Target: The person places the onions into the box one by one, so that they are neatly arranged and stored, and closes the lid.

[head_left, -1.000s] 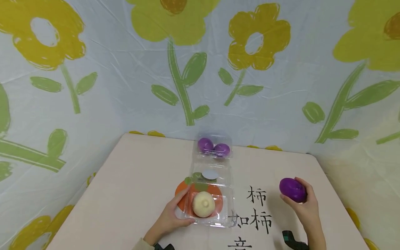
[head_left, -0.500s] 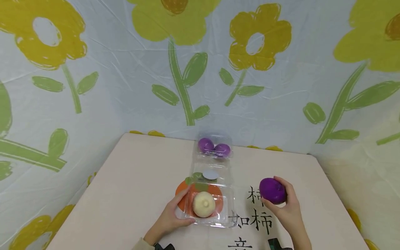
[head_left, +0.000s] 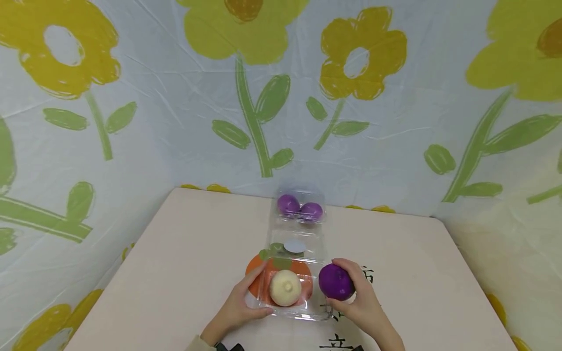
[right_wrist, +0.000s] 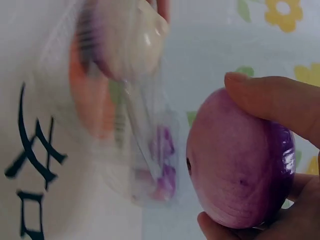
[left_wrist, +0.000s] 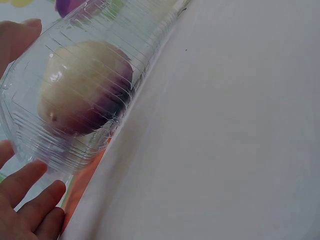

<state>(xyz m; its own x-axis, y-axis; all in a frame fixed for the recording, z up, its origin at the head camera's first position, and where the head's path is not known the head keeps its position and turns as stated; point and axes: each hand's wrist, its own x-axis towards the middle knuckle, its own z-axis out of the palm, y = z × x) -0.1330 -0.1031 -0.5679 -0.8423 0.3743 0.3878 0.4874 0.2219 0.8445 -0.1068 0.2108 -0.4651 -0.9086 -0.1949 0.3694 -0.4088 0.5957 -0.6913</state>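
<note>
An opened clear plastic box [head_left: 317,312] lies lengthwise on the table. In its near part sits a round pale vegetable [head_left: 285,288] with a small nub; the left wrist view shows its other side purple. My left hand [head_left: 240,306] holds the near part's left side, thumb at the front edge and fingers along the side. My right hand [head_left: 365,303] grips a round purple vegetable [head_left: 335,282], thumb and fingers on opposite sides, at the right side of the box's near part. In the right wrist view this vegetable is glossy, with a dark spot on one end.
Two more purple vegetables [head_left: 300,208] sit in the far section at the table's back edge. A white oval sticker [head_left: 294,245] is on the middle section. The tabletop [head_left: 210,229] carries an orange print and black characters. A flower-printed cloth [head_left: 175,97] hangs behind.
My right hand has carried the purple vegetable leftward across the table, from the right side to the box's right edge. The left hand and the box stay in place.
</note>
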